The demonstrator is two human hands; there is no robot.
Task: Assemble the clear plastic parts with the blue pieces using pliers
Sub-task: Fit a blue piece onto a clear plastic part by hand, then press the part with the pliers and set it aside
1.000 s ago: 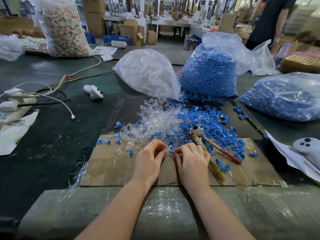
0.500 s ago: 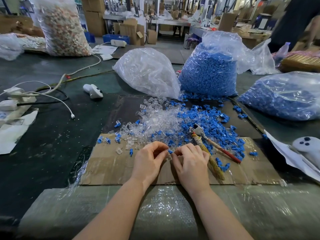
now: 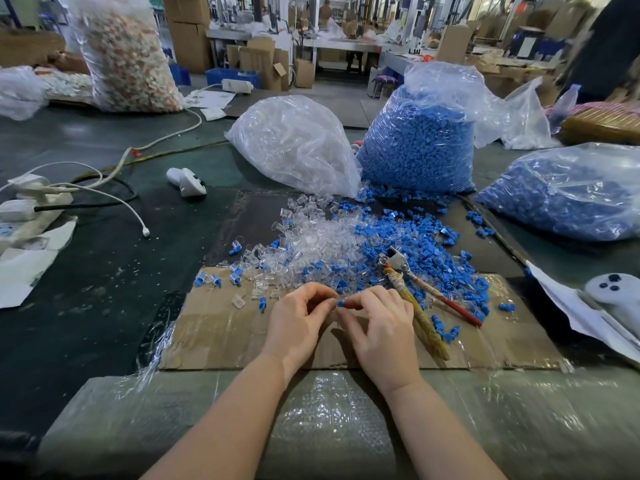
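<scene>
Over the cardboard sheet (image 3: 214,334), my left hand (image 3: 294,327) and my right hand (image 3: 381,327) meet fingertip to fingertip. Between them a small blue piece (image 3: 341,303) is pinched; whether a clear part sits on it is hidden by the fingers. A heap of clear plastic parts (image 3: 311,240) lies just beyond, mixed on its right with loose blue pieces (image 3: 415,244). The pliers (image 3: 415,289), with a red handle and a tape-wrapped handle, lie untouched on the cardboard to the right of my right hand.
Behind the heap stand a bag of clear parts (image 3: 294,147) and a tall bag of blue pieces (image 3: 419,140); another blue bag (image 3: 568,195) lies at right. White controllers (image 3: 187,181) (image 3: 616,296), a power strip and cables (image 3: 41,202) sit at the sides.
Both hands have lifted slightly off the pile's edge and drawn back toward me, and the blue piece now shows between the fingertips. The pliers have not moved.
</scene>
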